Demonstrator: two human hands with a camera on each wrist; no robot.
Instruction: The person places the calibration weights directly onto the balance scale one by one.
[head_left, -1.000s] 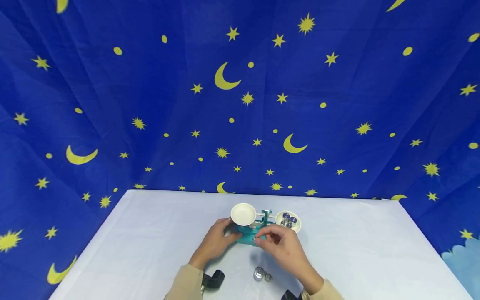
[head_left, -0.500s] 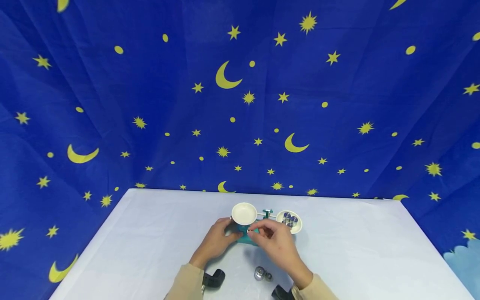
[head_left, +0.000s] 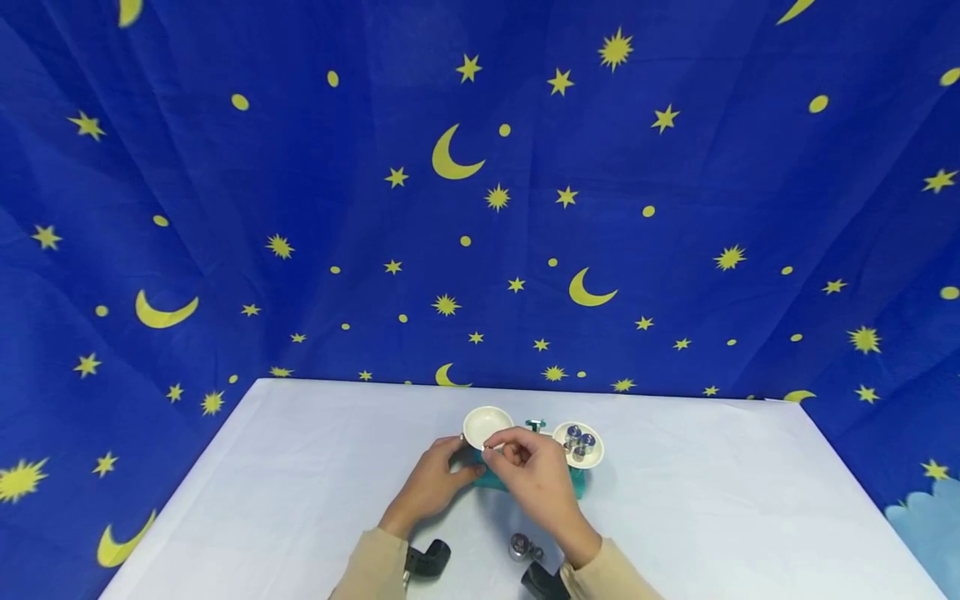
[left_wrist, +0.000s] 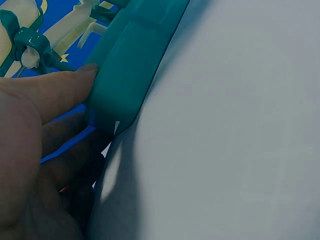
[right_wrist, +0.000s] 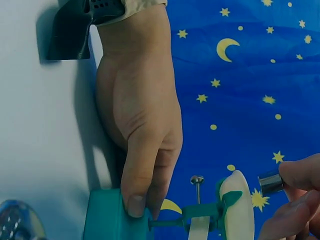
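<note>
A teal balance scale (head_left: pixel 491 481) with two white pans stands on the table. My left hand (head_left: pixel 432 479) grips the left end of its base, the thumb on one face and the fingers around the end, as the left wrist view (left_wrist: pixel 45 105) shows. My right hand (head_left: pixel 534 479) pinches a small metal cylindrical weight (right_wrist: pixel 271 183) between thumb and fingertips. That weight is close to the left pan (head_left: pixel 486 421), which shows a bare surface. In the right pan (head_left: pixel 597 457) sit several metal weights (head_left: pixel 579 442). My right hand hides the middle of the scale.
Loose metal weights (head_left: pixel 520 547) lie on the white table (head_left: pixel 712 500) in front of the scale, between my forearms. Black wrist camera parts (head_left: pixel 429 558) stick out from both sleeves. A blue curtain (head_left: pixel 360 208) with yellow moons and stars hangs behind the table.
My right hand has moved left and slightly away from me, from the middle of the base to the left pan's front edge, carrying the weight. The left hand stays in place.
</note>
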